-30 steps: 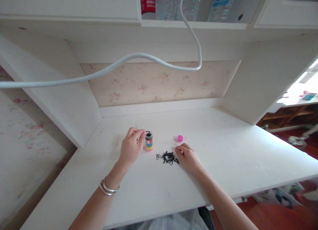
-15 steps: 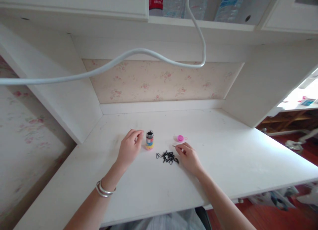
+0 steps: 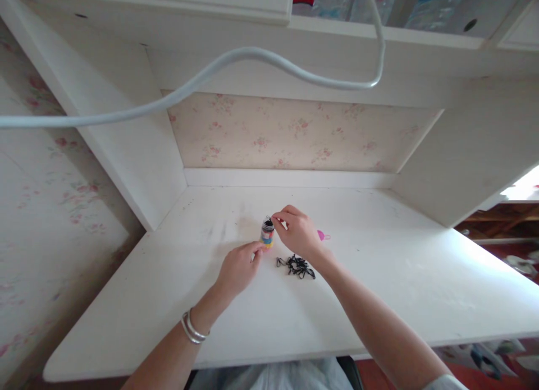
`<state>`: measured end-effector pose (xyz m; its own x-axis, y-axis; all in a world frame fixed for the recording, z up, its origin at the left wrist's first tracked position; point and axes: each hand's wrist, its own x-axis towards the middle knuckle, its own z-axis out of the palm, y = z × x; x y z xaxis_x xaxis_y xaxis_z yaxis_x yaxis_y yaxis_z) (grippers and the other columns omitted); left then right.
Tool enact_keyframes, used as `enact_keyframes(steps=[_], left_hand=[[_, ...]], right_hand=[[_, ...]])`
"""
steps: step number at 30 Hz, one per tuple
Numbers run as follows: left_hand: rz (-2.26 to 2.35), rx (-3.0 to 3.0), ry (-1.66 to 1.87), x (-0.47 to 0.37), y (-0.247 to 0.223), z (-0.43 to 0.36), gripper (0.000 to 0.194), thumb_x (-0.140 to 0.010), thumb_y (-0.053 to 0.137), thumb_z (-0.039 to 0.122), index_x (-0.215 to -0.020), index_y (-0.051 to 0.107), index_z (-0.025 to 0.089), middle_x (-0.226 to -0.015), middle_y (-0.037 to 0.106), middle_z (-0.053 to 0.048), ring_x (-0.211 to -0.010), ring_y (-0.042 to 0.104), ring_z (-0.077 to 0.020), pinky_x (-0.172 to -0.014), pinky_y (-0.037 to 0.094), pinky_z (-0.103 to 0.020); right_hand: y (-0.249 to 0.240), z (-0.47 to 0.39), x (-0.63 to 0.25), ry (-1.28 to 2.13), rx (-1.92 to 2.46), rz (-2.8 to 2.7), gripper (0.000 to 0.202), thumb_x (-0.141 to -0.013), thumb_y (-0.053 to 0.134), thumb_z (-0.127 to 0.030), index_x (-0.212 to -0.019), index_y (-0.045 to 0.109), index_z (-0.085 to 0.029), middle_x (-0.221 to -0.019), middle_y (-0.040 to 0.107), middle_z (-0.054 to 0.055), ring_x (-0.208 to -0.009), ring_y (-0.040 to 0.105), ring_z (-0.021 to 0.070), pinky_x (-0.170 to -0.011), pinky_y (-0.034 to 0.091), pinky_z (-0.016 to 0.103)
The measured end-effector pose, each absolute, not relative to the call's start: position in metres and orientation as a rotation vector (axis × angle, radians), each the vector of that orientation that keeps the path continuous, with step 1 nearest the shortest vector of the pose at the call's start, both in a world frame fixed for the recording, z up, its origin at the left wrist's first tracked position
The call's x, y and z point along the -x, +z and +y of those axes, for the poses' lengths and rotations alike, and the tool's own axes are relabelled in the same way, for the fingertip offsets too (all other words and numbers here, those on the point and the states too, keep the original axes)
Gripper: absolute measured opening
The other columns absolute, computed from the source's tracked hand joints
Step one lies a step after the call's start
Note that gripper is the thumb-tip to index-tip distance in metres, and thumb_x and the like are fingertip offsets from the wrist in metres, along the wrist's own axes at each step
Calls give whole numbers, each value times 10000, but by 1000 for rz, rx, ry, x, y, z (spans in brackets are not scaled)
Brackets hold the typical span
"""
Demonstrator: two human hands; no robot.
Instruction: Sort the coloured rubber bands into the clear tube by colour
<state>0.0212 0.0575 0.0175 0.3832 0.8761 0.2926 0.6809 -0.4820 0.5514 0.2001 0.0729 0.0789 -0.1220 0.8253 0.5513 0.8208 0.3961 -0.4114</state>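
A small clear jar [image 3: 267, 233] with a colourful label stands upright on the white table, black loops showing at its mouth. My left hand [image 3: 239, 269], with two silver bangles at the wrist, has its fingertips closed against the jar's lower left side. Over the jar's rim, my right hand [image 3: 297, 230] pinches a thin black hair tie [image 3: 268, 218]. A loose pile of black hair ties [image 3: 297, 266] lies on the table below my right wrist. Partly hidden behind that hand is a pink lid [image 3: 321, 235].
The white table [image 3: 252, 345] runs back to a floral wall panel [image 3: 286, 132]. A thick white cable [image 3: 252, 54] crosses in front of the upper cabinet. Plastic bottles [image 3: 332, 1] sit on the shelf above. Side panels enclose the left and right.
My right hand has moved left from beside the pile to the jar's mouth, carrying the hair tie. My left hand has lowered onto the jar's side. The view has shifted slightly left.
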Motion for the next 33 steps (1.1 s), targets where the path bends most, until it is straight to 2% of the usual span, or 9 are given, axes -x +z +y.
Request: enact_keyframes(steps=[4,7,12,15,21,33], left_hand=[[1349,-2331,804,-19,17,58,273,-910,403,221,-1040,641,252,-1048,707,2,-871,642,-148,-780,467,-254],[1342,-2344,800,-20,17,58,272,-916,399,224,-1044,639,241,-1035,705,-12,-874,639,-154,-776,468,-255],[1333,-2350,793,-20,16,60,262,-916,406,225,-1041,637,231,-1031,702,-15,-881,640,-156,-804,472,-261],[1320,-2355,781,-21,15,60,263,-918,405,223,-1037,639,239,-1032,703,-9,-899,642,-161,-834,468,-270],[1307,-2350,770,-22,12,59,270,-914,412,218,-1050,641,262,-1032,705,-1,-885,647,-157,-798,474,-261],[1326,-2375,741,-23,10,59,265,-909,422,224,-1054,640,267,-1027,708,-3,-855,652,-155,-793,481,-266]], right_hand=[[83,77,-201,-61,1450,-2061,207,-870,526,-230,-830,729,-249,-865,649,6,-673,582,123,-654,409,240],[89,76,-204,-49,1466,-2169,235,-862,507,-217,-856,737,-262,-893,654,1,-730,601,136,-666,407,243],[100,71,-206,-84,1585,-2416,380,-850,427,-183,-1096,680,-323,-1049,625,4,-812,607,163,-678,407,260],[103,66,-203,-161,1644,-2533,449,-827,419,-160,-1207,603,-312,-1106,597,31,-864,602,189,-653,403,266],[107,64,-199,-134,1684,-2564,475,-808,419,-122,-1225,570,-292,-1134,574,49,-856,600,186,-640,399,261],[99,64,-205,-238,1672,-2470,459,-883,377,-115,-1258,557,-311,-1170,548,56,-905,583,180,-668,434,252]])
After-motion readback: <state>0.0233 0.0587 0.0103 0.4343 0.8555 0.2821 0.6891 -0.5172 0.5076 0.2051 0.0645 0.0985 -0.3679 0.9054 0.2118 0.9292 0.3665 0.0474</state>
